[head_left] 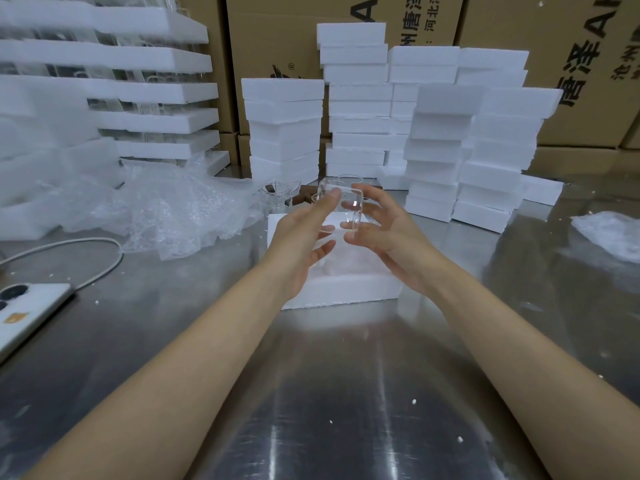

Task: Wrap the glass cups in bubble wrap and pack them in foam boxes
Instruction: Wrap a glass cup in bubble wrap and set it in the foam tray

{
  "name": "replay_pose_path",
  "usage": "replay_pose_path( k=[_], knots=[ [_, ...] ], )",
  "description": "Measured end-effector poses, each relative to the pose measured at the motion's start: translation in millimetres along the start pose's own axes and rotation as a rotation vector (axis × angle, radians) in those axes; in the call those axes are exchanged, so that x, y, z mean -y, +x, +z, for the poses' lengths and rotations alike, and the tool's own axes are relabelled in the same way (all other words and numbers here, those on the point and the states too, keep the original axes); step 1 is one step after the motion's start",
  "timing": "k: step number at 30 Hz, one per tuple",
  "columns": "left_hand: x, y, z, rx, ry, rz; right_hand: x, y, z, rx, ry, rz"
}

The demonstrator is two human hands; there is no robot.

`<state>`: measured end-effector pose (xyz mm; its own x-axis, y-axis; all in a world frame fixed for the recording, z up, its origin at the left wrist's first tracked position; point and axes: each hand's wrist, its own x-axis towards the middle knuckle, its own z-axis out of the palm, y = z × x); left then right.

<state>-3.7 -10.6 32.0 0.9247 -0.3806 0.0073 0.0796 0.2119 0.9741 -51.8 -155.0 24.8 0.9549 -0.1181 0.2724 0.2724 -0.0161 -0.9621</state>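
Note:
A clear glass cup [346, 206] lies on its side in the air between both hands, above an open white foam box [346, 289] on the metal table. My left hand [304, 237] holds the cup's left end with thumb and fingers. My right hand [384, 230] cups its right end, fingers curled round the base. More glass cups [277, 195] stand just behind the box. A heap of bubble wrap [173, 209] lies to the left.
Stacks of closed foam boxes [433, 133] stand behind and to the right, with cardboard cartons [554, 29] at the back. Foam trays of glassware [138, 91] are piled far left. A phone [27, 313] with a white cable [104, 261] lies at left. A crumpled wrap piece [609, 233] sits far right.

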Motion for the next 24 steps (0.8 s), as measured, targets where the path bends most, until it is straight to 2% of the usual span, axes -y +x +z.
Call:
replay_pose_path(
  k=[5,8,13,19,24],
  knots=[
    [5.2,3.3,-6.0,0.106,-0.166,0.079,1.1,5.1,-1.6,0.002,0.199,0.05],
    [6.3,4.8,-5.7,0.074,-0.204,0.113,1.3,5.2,-0.1,0.018,0.155,0.055],
    [7.0,3.1,-3.9,0.084,-0.199,0.137,-1.8,3.5,-2.3,-0.05,0.171,0.043],
    [7.3,1.6,-3.0,0.082,-0.048,0.168,-4.3,1.4,-1.2,-0.095,0.013,0.001],
    [8.6,2.4,-3.6,0.08,-0.044,0.159,-5.8,0.2,0.1,-0.079,-0.125,-0.087]
  ],
)
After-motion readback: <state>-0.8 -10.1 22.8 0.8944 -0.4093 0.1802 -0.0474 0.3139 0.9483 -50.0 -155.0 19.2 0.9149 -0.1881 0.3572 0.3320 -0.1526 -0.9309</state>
